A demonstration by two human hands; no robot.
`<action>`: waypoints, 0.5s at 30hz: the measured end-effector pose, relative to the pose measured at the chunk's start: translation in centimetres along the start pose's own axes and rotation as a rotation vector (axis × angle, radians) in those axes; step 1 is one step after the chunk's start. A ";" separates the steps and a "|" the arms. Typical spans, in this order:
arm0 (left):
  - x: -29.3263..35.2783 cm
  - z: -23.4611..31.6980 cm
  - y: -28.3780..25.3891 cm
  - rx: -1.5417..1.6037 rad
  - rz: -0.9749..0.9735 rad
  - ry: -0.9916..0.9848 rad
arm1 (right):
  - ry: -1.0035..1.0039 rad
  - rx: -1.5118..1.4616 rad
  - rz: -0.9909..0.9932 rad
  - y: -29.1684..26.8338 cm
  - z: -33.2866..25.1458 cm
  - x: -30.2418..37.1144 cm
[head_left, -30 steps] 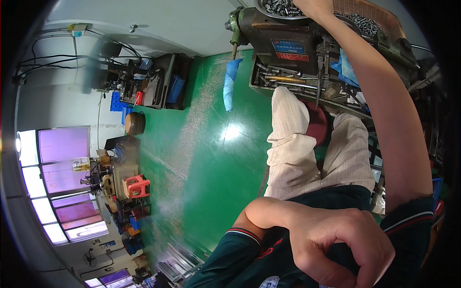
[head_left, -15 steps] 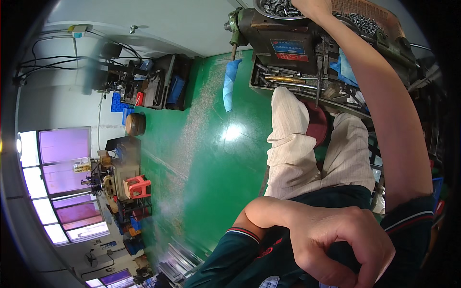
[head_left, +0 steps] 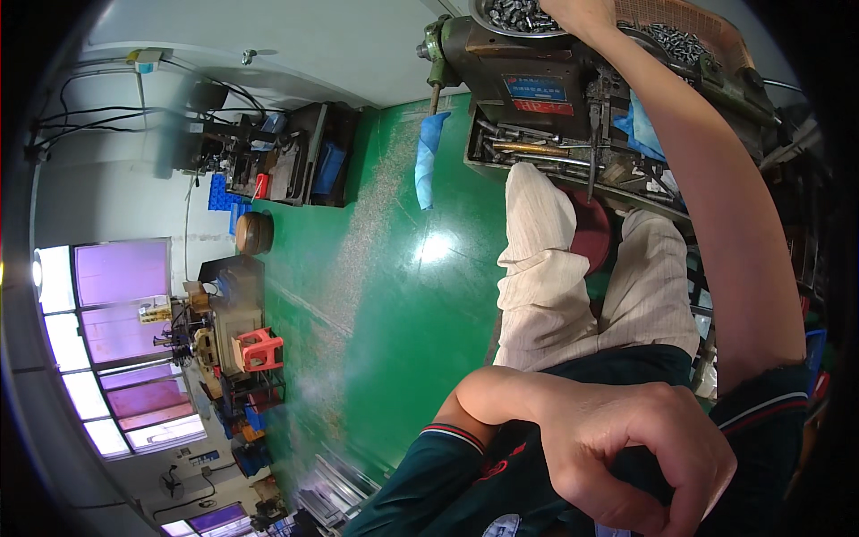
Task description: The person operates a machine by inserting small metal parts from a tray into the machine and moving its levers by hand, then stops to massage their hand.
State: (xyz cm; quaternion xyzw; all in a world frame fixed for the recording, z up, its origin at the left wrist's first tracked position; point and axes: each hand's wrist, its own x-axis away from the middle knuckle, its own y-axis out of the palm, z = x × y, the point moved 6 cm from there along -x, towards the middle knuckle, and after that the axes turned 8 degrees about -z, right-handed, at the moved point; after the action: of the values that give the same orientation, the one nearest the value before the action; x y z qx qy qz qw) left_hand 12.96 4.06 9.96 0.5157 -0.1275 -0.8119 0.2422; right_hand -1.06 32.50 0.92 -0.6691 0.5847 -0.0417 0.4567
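My right hand (head_left: 580, 12) reaches up to the top edge, beside a metal bowl (head_left: 528, 34) heaped with small shiny metal parts (head_left: 512, 14). Its fingers are cut off by the frame, so what they touch is not visible. Behind that wrist, an orange-brown basket (head_left: 735, 43) holds more small metal pieces. Bowl and basket sit at a dark green machine (head_left: 501, 63). In front of my chest my left hand (head_left: 635, 447) is bent inward with curled fingers, thumb and forefinger forming a ring. Anything at its fingertips, near the bottom edge, is hidden.
A lever wrapped in blue (head_left: 429, 161) hangs from the machine's left side. Below the machine lies a tray (head_left: 476, 143) of metal tools and rods. Something dark red (head_left: 592, 234) shows between my knees. A red stool (head_left: 259, 349) and benches stand across the green floor (head_left: 394, 313).
My right hand has shifted very slightly to the left by the bowl. The left hand stays in place.
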 end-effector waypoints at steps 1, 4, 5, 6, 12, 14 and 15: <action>0.0 0.0 0.0 0.000 0.000 0.000 | 0.014 -0.006 -0.018 0.1 0.1 0.0; 0.1 -0.1 0.0 -0.003 -0.001 -0.008 | 0.012 -0.010 -0.023 0.1 0.2 0.0; 0.2 0.0 -0.1 -0.018 0.001 -0.002 | -0.003 -0.010 -0.013 0.1 0.2 0.0; 0.2 0.0 -0.1 -0.033 0.003 0.004 | -0.005 -0.009 -0.011 0.2 0.2 0.0; 2.0 1.2 -1.4 -0.575 0.208 -0.068 | -0.017 -0.016 -0.013 0.2 0.2 0.1; 2.6 2.7 -2.0 -1.044 0.323 -0.210 | -0.018 -0.014 -0.017 0.4 0.1 0.1; 3.2 3.8 -2.5 -1.513 0.433 -0.357 | -0.019 -0.011 -0.020 0.6 0.0 0.1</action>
State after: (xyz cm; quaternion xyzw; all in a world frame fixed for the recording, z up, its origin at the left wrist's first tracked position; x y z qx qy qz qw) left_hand 7.78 4.39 8.02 0.0385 0.3229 -0.6833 0.6537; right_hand -1.49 32.48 0.48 -0.6779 0.5738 -0.0367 0.4581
